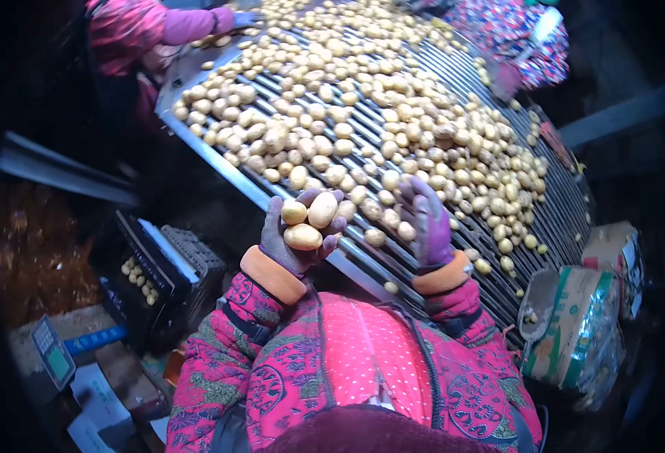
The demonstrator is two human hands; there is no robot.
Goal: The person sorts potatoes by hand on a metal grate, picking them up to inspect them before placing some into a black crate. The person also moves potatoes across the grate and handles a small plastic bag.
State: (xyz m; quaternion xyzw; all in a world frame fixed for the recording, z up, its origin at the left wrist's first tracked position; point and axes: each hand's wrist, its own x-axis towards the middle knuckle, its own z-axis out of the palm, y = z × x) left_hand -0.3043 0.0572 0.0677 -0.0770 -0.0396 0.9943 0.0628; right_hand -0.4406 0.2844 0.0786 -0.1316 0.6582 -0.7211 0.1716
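Fingers (337, 226) of the left hand (280, 245) cup three potatoes (303, 238) by the slatted table (230, 175)'s edge, the right hand (432, 228)'s together, nothing visibly held; we'd tag gathering, next needing a steady cradle.

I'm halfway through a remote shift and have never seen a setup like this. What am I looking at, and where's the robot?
There is no robot: these are a person's own gloved hands. The single picture comes from a camera worn on the head, looking forward and down, so the sleeves reach away from you.

Ahead is a surface of dark parallel bars, with many loose potatoes spread over it. The left hand, palm up, cradles at least three potatoes. The right hand is raised at the surface's near side; I see nothing held in it.

A black crate to the left holds some potatoes too. The pink sleeve at top left belongs to another person.
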